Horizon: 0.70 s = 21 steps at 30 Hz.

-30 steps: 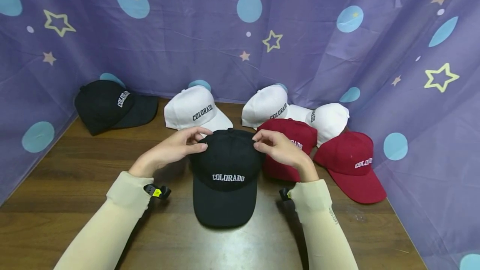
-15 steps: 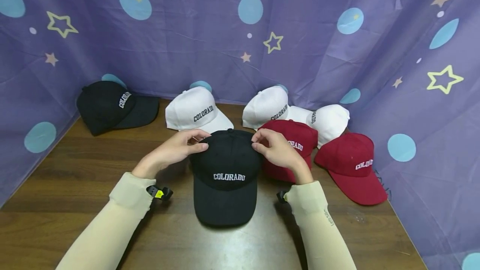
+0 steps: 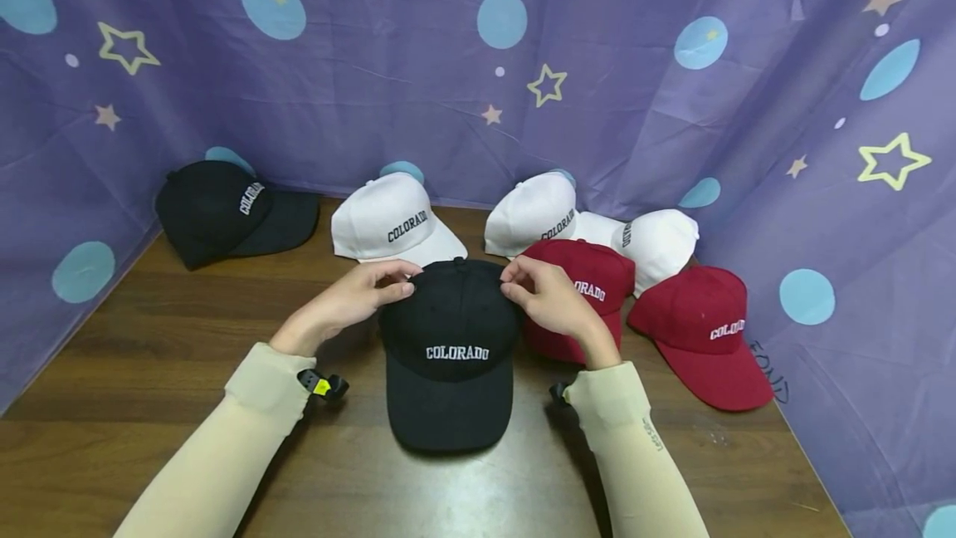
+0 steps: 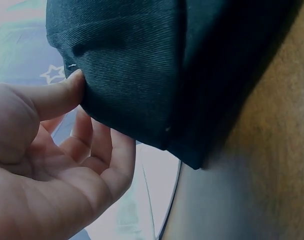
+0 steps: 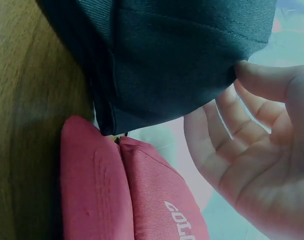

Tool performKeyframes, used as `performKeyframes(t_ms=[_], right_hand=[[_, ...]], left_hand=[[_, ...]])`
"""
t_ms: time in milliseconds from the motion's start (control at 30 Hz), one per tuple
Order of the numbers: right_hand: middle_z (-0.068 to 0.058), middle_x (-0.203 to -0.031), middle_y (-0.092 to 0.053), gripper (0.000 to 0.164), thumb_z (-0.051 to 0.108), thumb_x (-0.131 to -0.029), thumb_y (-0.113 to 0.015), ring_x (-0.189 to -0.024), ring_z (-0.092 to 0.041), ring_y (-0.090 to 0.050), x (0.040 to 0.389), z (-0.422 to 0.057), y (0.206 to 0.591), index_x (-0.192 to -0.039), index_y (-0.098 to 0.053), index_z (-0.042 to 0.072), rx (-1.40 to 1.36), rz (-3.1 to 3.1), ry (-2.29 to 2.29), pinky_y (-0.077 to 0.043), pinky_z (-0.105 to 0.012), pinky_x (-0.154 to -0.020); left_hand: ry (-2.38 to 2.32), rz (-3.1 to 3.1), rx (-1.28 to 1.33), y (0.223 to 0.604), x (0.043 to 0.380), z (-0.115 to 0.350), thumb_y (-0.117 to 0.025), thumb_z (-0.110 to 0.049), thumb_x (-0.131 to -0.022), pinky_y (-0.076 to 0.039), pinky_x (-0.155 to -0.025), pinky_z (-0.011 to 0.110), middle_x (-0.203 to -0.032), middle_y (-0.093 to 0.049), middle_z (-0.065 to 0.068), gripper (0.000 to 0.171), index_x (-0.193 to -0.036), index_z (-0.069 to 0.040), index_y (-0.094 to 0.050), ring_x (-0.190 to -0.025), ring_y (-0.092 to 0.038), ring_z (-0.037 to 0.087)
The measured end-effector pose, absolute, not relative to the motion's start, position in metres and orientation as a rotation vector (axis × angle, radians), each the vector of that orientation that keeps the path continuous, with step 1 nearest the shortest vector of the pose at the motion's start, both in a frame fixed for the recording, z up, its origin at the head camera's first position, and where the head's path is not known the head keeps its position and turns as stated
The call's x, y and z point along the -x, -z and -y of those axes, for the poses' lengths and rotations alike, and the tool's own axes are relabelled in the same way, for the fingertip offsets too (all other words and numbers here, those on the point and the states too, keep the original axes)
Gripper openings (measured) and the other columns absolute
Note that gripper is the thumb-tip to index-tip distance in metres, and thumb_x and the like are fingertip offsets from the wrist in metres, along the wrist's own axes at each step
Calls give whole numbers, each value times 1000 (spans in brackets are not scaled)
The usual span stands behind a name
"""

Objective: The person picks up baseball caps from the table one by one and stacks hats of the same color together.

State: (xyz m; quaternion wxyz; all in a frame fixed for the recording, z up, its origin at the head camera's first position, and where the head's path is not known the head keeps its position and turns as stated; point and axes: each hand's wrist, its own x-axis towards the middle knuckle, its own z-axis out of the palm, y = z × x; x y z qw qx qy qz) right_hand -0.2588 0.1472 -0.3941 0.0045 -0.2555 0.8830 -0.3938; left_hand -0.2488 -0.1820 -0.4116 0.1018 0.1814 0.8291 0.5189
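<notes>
A black baseball cap [image 3: 451,314] with white COLORADO lettering faces the front of the table, its brim pointing toward me. My left hand [image 3: 358,297] pinches the cap's upper left side between thumb and fingers. On the opposite side my right hand [image 3: 548,297] pinches it in the same way. In the left wrist view the thumb presses the dark cloth [image 4: 127,75] near its edge, while the other fingers go behind it. The right wrist view has the thumb on the black cloth [image 5: 177,70], fingertips hidden behind the fabric.
Another black cap [image 3: 217,210] lies at the back left. White caps [image 3: 384,214] stand along the back, two of them touching at the right. A red cap [image 3: 575,272] sits right behind my right hand, and a second red cap [image 3: 702,314] is farther right. A purple curtain [image 3: 373,65] encloses the wooden table [image 3: 149,405].
Both hands keep their pinch on the black cap, which stays in nearly the same place. The whole head view shifts slightly, showing more dark lettering on the curtain at the right.
</notes>
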Motion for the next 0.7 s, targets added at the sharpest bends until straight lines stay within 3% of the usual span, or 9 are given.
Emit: performKeyframes(t_ms=[267, 500, 700], right_hand=[[-5, -98, -71, 7, 11, -101, -72, -89, -21, -64, 259, -145, 396, -108, -70, 9, 774, -2786, 1206, -52, -40, -89], [-8, -103, -72, 11, 6, -101, -70, -93, -23, -65, 256, -147, 395, -113, -69, 7, 746, -2741, 1183, -53, -43, -92], [-8, -102, -72, 12, 6, -102, -68, -92, -23, -66, 256, -147, 395, -113, -67, 7, 743, -2718, 1177, -53, -42, -90]], left_hand=[[-1515, -2486, -572, 412, 247, 181, -62, -9, -107, -44, -99, 38, -133, -65, 16, 31, -137, -1, -66, -115, -56, 27], [-1543, -2451, -527, 413, 247, 180, -60, -6, -107, -52, -89, 34, -126, -64, 18, 31, -137, 0, -64, -105, -59, 25], [-1583, -2422, -514, 415, 248, 179, -60, -5, -107, -56, -93, 36, -129, -63, 19, 31, -137, 2, -63, -107, -61, 23]])
